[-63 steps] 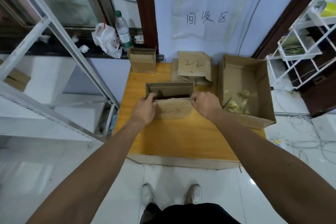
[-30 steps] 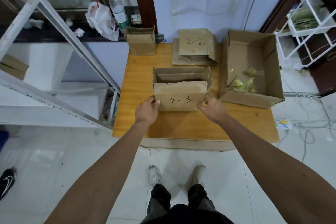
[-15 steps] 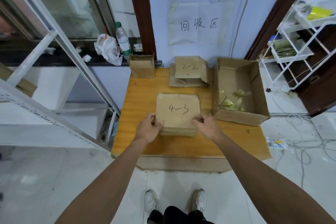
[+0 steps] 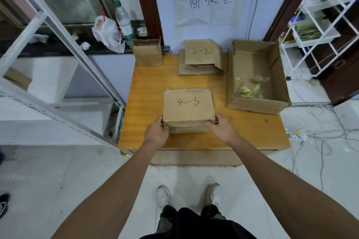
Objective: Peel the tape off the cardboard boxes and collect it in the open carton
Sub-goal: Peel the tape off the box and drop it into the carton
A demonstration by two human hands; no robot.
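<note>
Folded flat on the glossy, orange-grained wooden table (image 4: 147, 91): a cardboard box marked "4-3" (image 4: 187, 105), matte brown, squarish, several layers thick at the near edge, fuzzy with torn fibres along the far edge; gripped at its near-left corner by the left hand (image 4: 156, 134), fingers curled round the stacked layers, and at its near-right corner by the right hand (image 4: 223, 130), curled round the edge in the same way (fingertips mostly hidden by the cardboard); to the right, apart, with a bare strip of table between, the open carton (image 4: 279, 75), rectangular and deep-walled, with crumpled, yellowish, translucent tape scraps (image 4: 249, 88) lying in its near half; behind, near the wall, a stack of flattened boxes (image 4: 202, 54), topmost marked "2-2"; at the far-left corner, a small upright cardboard box (image 4: 147, 54); off the table, a clear plastic bottle (image 4: 123, 21) and a crinkled white plastic bag (image 4: 107, 32) on a dark sill; a handwritten paper sign (image 4: 210, 1) on the wall; a white wire rack (image 4: 318, 31) to the right; pale cables (image 4: 318, 136) tangled on the tiled floor.
</note>
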